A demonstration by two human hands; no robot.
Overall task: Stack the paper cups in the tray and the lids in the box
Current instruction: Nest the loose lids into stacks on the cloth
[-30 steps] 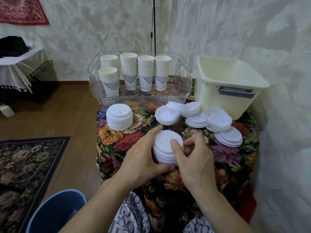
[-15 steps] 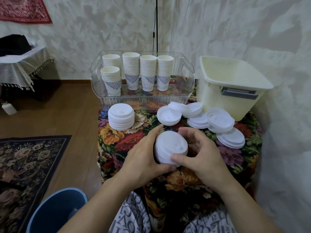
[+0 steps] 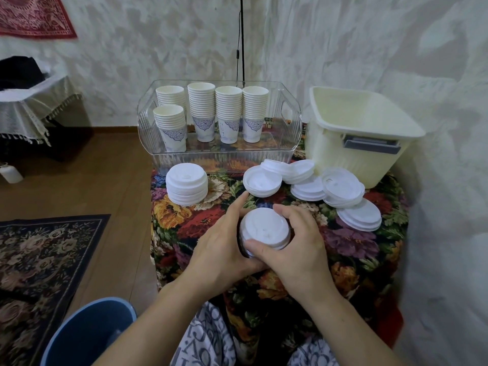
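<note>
A small stack of white lids (image 3: 264, 228) sits at the near middle of the flowered table, held between both hands. My left hand (image 3: 224, 247) cups its left side and my right hand (image 3: 295, 247) wraps its right side, thumb across the front. A neat lid stack (image 3: 187, 183) stands to the left, and loose lids (image 3: 340, 191) lie spread to the right, one pile upturned (image 3: 262, 180). Several stacks of paper cups (image 3: 211, 114) stand in the clear tray (image 3: 290, 143). The cream box (image 3: 369, 154) at the back right shows nothing inside.
The small table has a flowered cloth (image 3: 190, 223) and drops off at its left and near edges. A blue bucket (image 3: 87, 334) stands on the floor at the lower left, beside a patterned rug (image 3: 39, 260). A draped wall closes the right side.
My right hand has turned from fingering the stack's near edge to wrapping its right side. The stack now sits squarer between both hands.
</note>
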